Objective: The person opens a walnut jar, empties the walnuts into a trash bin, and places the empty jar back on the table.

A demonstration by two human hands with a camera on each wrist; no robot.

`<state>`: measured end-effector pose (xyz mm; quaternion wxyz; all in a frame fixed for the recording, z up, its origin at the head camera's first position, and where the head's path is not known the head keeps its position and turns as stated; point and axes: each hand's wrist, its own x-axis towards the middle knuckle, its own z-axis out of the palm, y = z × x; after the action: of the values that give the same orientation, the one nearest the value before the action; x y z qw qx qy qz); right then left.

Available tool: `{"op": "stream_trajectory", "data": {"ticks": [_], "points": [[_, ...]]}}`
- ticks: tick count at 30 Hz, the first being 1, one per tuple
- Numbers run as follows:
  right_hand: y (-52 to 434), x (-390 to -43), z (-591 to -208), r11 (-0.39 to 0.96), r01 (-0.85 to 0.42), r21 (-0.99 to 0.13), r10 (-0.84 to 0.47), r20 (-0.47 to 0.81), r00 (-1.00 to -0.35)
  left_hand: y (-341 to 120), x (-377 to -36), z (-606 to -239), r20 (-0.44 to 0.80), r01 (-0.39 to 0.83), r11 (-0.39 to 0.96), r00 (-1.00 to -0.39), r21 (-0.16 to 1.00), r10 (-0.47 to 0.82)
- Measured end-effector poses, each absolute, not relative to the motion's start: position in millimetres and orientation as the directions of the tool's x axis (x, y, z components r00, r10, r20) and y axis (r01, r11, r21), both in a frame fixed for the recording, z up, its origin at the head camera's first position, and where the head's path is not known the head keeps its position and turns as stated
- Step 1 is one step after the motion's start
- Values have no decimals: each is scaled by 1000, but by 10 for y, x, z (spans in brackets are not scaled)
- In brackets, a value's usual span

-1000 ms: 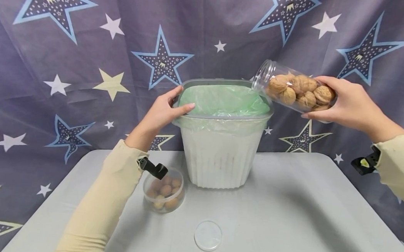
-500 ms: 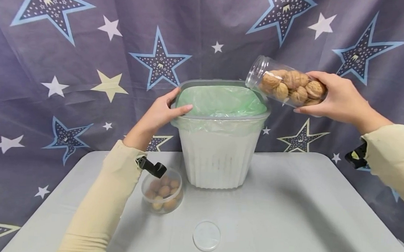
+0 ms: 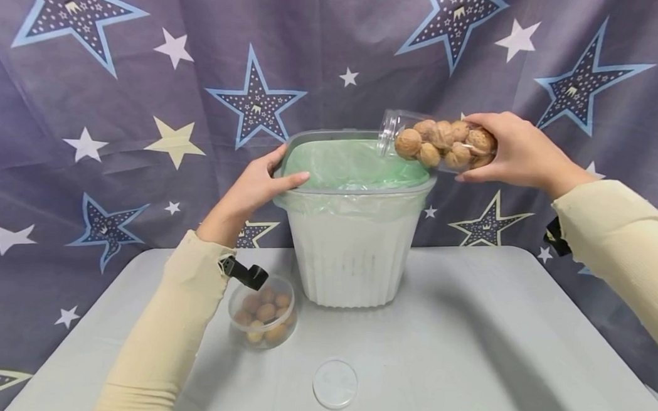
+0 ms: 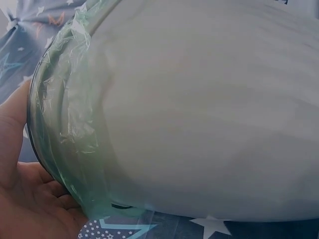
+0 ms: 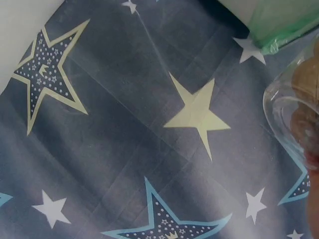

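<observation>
My right hand [image 3: 521,151] grips the base end of a clear plastic jar [image 3: 389,124] with several walnuts [image 3: 443,137] inside. The jar lies almost level, its uncovered mouth pointing left above the right part of a white bin [image 3: 351,257]. A green plastic bag [image 3: 343,162] lines the bin and folds over its grey rim. My left hand [image 3: 256,185] grips the rim at the left, thumb on the near side. In the left wrist view, that hand [image 4: 35,194] holds the bin's edge and bag. The right wrist view catches only the jar's base [image 5: 281,107] and a sliver of hand.
A round clear tub [image 3: 263,311] of brown nuts stands on the grey table [image 3: 438,363], left of the bin and under my left wrist. A clear round lid [image 3: 335,384] lies nearer the front. A star-patterned curtain [image 3: 160,94] hangs behind the table.
My right hand has carried the jar left over the bin and tipped it closer to level. Inside, the walnuts have slid toward the mouth. My left hand keeps its grip on the rim.
</observation>
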<state>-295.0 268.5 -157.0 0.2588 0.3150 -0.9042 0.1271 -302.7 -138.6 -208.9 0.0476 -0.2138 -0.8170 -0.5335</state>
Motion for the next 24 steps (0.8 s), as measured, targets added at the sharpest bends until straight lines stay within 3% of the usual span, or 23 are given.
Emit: {"op": "stream_trajectory", "data": {"ticks": [24], "points": [[2657,-3061,-1387,794,-607,38,-535,518,-668,-1384,-3027,-2092,317,416,372,-900,830,299]]}}
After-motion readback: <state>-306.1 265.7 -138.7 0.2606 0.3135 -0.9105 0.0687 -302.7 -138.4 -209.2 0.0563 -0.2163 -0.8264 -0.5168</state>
